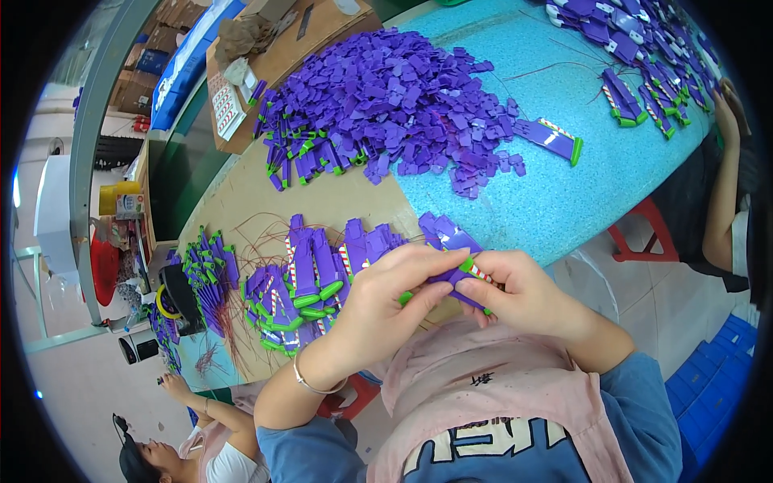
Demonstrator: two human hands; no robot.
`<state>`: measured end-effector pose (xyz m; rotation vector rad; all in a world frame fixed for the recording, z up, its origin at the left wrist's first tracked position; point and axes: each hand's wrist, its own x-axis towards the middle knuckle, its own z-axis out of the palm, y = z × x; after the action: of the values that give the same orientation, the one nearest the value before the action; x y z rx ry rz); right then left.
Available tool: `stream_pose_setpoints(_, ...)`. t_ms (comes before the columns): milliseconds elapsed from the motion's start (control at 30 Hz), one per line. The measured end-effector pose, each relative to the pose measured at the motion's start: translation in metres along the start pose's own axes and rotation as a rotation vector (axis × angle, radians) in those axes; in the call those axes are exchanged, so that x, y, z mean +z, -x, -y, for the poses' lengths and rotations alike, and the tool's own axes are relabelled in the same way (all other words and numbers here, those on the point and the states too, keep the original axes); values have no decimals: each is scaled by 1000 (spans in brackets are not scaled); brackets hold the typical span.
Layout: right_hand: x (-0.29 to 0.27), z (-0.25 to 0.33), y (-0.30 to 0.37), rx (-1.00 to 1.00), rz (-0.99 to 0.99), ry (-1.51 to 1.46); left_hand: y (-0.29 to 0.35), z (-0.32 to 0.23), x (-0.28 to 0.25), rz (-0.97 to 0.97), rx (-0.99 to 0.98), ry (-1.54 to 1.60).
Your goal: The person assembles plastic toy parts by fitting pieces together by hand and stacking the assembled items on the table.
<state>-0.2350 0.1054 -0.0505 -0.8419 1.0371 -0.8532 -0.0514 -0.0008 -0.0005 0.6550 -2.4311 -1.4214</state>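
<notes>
In front of my chest I hold a purple plastic part [457,277] with green ends and a red-and-white striped edge. My left hand [394,294] is closed on its left side, thumb and fingers pinching it. From the other side my right hand [527,291] grips the same part, the thumb pressed on its face. Just beyond my fingers lies another purple piece [439,229]. Left of my left hand, a group of purple parts with green ends [306,274] is spread on the table, thin reddish wires among them.
A large heap of small purple plastic pieces [394,88] covers the far middle of the table [547,213]. One striped part [555,138] lies right of it. More parts [636,97] sit at the far right, by another person's arm [725,185]. Another person [193,443] sits lower left.
</notes>
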Motion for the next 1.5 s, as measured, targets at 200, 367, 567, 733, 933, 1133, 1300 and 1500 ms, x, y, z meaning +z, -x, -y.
stream_pose_setpoints(200,11,6,-10,-666,-302,388,-13,-7,14,-20,-301,147)
stream_pose_setpoints(367,2,7,3,-299,-234,134,-20,-2,18,-102,-360,509)
stream_pose_setpoints(567,-12,-1,12,-277,-255,171,-51,12,-32,-331,-277,777)
stream_pose_setpoints(733,-15,2,9,-418,-198,359,-66,52,-41,-392,-338,-233)
stream_pose_setpoints(933,-12,-1,8,-448,-120,320,-70,77,-33,-341,-94,-828)
stream_pose_setpoints(1133,-8,4,10,-316,10,182,-68,79,-33,-367,-82,-814)
stream_pose_setpoints(1300,1,6,8,-185,8,-41,-69,81,-34,-339,-113,-798)
stream_pose_setpoints(1500,-1,4,5,-140,-17,-34,-67,77,-35,-339,-98,-786)
